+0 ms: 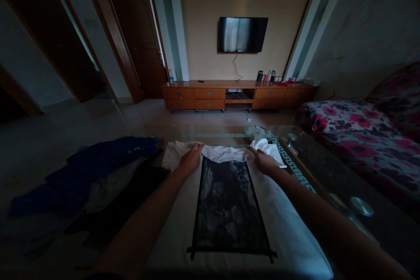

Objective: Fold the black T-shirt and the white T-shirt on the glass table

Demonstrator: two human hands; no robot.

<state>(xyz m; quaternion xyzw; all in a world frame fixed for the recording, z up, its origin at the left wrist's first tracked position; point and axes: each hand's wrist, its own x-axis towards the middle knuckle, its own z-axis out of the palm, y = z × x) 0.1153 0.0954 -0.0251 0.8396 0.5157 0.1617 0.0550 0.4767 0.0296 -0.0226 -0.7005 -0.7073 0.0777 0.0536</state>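
The shirt [288, 227], white with a dark print panel, lies spread flat on the glass table [315, 170], its far end bunched. The left hand [190, 159] rests flat and open on the cloth at the far left; the right hand [265, 162] pinches the crumpled far edge. Blue clothes [92, 170] sit heaped just left. A floral sofa [354, 127] stands to the right.
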